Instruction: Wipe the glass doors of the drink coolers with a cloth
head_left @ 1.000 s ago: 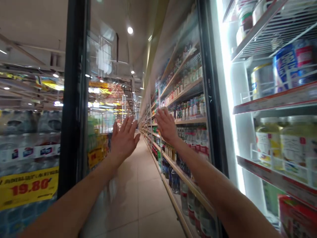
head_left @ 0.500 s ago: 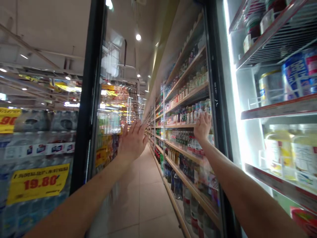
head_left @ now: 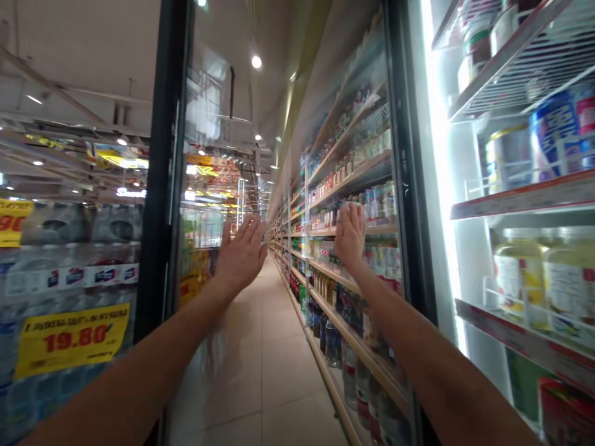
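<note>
Both my arms reach forward at chest height. My left hand (head_left: 242, 254) is open, fingers stretched and tilted right, flat against or just short of a glass fridge door (head_left: 279, 124). My right hand (head_left: 351, 234) is open too, palm forward and fingers up, near the door's right black frame (head_left: 405, 186). Neither hand holds anything. I cannot tell for sure whether the palms touch the glass. Through the pane I see a long aisle lined with bottle shelves (head_left: 346, 291).
At right, the lit fridge interior (head_left: 520, 198) holds wire shelves with cans and jars. At left, behind the door's other black frame (head_left: 162, 186), stand stacked water bottle packs with a yellow 19.80 price tag (head_left: 72, 339). A tiled floor (head_left: 274, 371) runs ahead.
My right hand has slid left, from the door's right frame toward the middle of the pane. My left hand has held its place. The view has shifted slightly.
</note>
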### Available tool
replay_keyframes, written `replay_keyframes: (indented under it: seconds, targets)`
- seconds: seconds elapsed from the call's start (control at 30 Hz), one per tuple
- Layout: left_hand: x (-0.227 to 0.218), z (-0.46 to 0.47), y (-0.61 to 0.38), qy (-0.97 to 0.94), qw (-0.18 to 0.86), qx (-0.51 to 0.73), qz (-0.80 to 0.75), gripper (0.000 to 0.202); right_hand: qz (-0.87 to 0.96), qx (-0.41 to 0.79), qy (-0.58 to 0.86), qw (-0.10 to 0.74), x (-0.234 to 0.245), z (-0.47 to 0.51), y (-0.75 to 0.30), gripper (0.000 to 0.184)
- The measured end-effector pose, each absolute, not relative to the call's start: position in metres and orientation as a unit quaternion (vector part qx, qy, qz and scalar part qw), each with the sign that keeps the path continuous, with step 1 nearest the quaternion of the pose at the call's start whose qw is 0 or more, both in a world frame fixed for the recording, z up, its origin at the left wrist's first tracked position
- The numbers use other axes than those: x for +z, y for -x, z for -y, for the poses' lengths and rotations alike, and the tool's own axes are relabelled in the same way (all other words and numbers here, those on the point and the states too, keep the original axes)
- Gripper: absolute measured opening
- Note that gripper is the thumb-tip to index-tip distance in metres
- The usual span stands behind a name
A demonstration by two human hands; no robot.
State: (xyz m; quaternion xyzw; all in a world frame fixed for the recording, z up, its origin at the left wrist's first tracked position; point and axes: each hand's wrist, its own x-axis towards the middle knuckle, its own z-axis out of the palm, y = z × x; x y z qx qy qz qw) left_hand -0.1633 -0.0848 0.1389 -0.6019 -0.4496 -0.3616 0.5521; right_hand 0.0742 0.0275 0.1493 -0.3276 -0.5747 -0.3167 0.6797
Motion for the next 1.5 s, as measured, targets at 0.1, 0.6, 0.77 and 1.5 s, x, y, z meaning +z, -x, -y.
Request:
replay_keyframes:
  seconds: [0.1, 0.6, 0.77, 1.5]
  targets:
    - [0.139, 0.084, 0.161, 0.6, 0.544, -0.366, 0.459, 0.046, 0.55, -0.292, 0.349, 0.7, 0.161, -0.026, -0.068, 0.045]
    - [0.129, 0.111, 0.19, 0.592, 0.511, -0.377, 0.496, 0.05, 0.637, -0.309, 0.317, 0.631, 0.156, 0.008, 0.003, 0.045]
    - [0.116, 0.117, 0.2, 0.597, 0.525, -0.377, 0.475, 0.05, 0.739, -0.389, 0.166, 0.524, 0.126, 0.027, 0.064, 0.043]
    - [0.091, 0.172, 0.275, 0.566, 0.558, -0.416, 0.442, 0.056, 0.813, -0.43, -0.024, 0.392, 0.06, 0.065, 0.152, 0.036]
